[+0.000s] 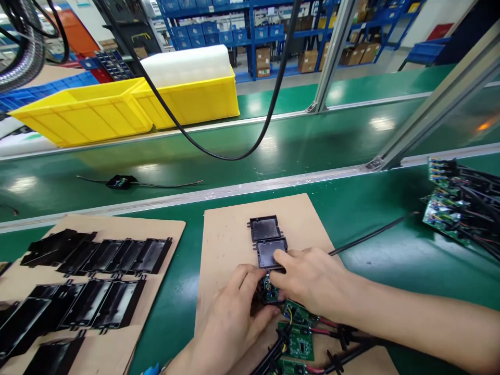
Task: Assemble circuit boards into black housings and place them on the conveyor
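On a brown cardboard sheet [230,234] lie two black plastic housings, one at the back [264,228] and one nearer [269,251]. My right hand [312,281] presses fingers on the nearer housing's front edge. My left hand [230,317] curls around a small black housing with a green circuit board [269,294] in it, between both hands. Several green circuit boards [300,338] with red and black wires lie just below my hands.
Rows of black housings [113,258] overlap on a second cardboard sheet at the left. A pile of wired circuit boards [449,208] sits at the right. A finished black unit [121,182] lies on the green conveyor. Yellow bins [117,109] stand behind; a black cable [219,151] hangs down.
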